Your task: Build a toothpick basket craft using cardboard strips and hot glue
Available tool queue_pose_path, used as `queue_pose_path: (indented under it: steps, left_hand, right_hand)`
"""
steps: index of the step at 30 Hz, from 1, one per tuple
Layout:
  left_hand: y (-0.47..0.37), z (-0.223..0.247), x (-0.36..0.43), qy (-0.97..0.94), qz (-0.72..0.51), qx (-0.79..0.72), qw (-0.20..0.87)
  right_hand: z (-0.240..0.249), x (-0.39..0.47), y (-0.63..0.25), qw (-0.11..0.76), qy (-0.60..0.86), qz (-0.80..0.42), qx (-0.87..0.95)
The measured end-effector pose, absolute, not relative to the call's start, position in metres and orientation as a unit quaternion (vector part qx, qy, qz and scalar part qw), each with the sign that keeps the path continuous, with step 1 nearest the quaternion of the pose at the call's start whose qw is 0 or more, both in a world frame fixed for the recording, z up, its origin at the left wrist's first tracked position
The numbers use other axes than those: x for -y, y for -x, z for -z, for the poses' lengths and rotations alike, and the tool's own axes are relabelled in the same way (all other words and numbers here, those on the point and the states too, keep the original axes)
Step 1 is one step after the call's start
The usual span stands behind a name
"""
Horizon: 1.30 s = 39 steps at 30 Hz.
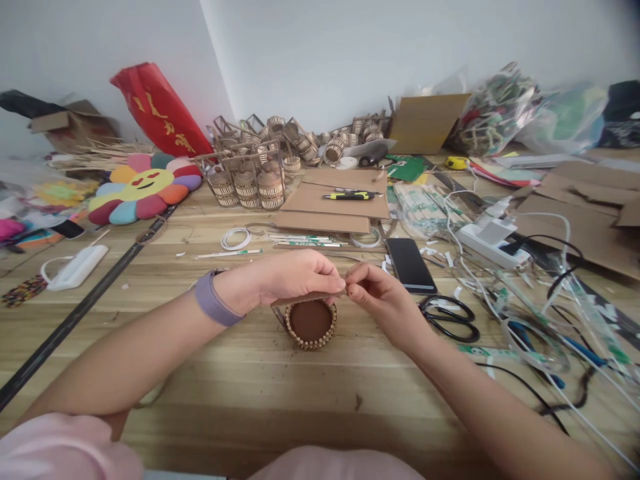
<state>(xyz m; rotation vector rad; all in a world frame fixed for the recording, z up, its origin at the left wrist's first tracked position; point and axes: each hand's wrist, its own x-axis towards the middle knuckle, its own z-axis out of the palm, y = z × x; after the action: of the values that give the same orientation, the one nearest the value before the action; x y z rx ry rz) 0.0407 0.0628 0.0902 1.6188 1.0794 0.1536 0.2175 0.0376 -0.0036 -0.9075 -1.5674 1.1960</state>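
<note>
Fingers of my left hand (313,275) are pinched together above a small round basket (311,323), on a thin brown strip whose edge shows beneath the palm. My right hand (373,288) is closed too, its thumb and fingertips meeting my left fingertips at the strip's end. The basket stands on the wooden table, with a brown inside and a beaded-looking rim of light stick ends. My left hand covers part of its far edge.
Black scissors (450,318) and a phone (411,265) lie right of my hands. Beyond are cardboard sheets (325,200) with a yellow-black cutter (349,195), finished baskets (247,187) and a white tape roll (236,239). A white power strip (493,240) with cables sits at right.
</note>
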Motion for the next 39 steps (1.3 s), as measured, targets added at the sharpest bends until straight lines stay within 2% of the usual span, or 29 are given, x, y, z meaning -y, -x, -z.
queue_pose_path:
  steps: [4,14,18,21,25,28,32,39]
  left_hand:
    - [-0.040,-0.088,-0.065,-0.680,-0.061,-0.451,0.575]
    - [-0.038,-0.081,-0.068,-0.670,-0.068,-0.425,0.605]
    - [-0.028,-0.086,-0.072,-0.766,-0.087,-0.428,0.471]
    - [-0.010,-0.088,-0.071,-0.794,-0.198,-0.446,0.362]
    - [0.023,-0.073,-0.054,-0.771,-0.285,-0.456,0.341]
    - [0.042,-0.051,-0.036,-0.770,-0.245,-0.473,0.350]
    - [0.050,-0.034,-0.023,-0.798,-0.208,-0.487,0.288]
    - [0.047,-0.032,-0.038,-0.804,-0.261,-0.483,0.228]
  right_hand:
    - [0.011,-0.031,-0.214,0.510,0.367,-0.460,0.627]
    - [0.025,-0.027,-0.214,0.526,0.344,-0.431,0.647]
    - [0.027,-0.025,-0.212,0.542,0.350,-0.430,0.631]
    - [0.029,-0.024,-0.210,0.548,0.354,-0.447,0.612]
    - [0.030,-0.023,-0.208,0.549,0.351,-0.466,0.599]
    - [0.031,-0.023,-0.208,0.550,0.348,-0.475,0.592]
    - [0.031,-0.023,-0.207,0.548,0.358,-0.471,0.592]
    - [0.031,-0.018,-0.195,0.558,0.370,-0.418,0.614]
